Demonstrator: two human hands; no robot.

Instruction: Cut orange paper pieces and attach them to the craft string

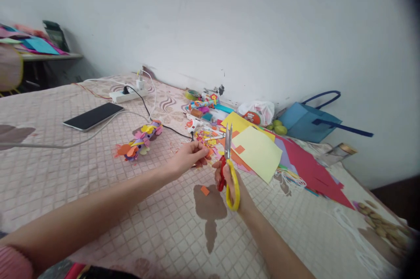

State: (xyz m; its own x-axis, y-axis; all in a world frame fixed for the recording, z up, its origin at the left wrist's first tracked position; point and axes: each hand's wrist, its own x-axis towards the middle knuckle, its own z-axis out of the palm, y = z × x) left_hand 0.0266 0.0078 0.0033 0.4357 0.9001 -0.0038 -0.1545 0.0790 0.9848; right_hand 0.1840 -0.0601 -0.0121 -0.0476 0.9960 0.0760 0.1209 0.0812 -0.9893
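Note:
My right hand [234, 187] grips a pair of scissors [228, 152] by red and yellow handles. Their metal blades point up and away, slightly parted. To the left of them, my left hand [190, 156] pinches a small orange paper piece [210, 153] between thumb and fingers. Another small orange piece [205, 190] lies on the tablecloth below both hands. Just beyond my left hand are scattered colored paper scraps [210, 134]. Sheets of pale yellow paper [257, 152] and red paper [308, 165] lie to the right of the scissors.
A decorated roll with colorful paper petals [141, 139] lies on the left, near a dark tablet [94, 116]. Behind are a power strip [127, 95] with cables and a white glue gun [193, 125]. At the right back stand a blue bag [305, 121] and green fruit [279, 128].

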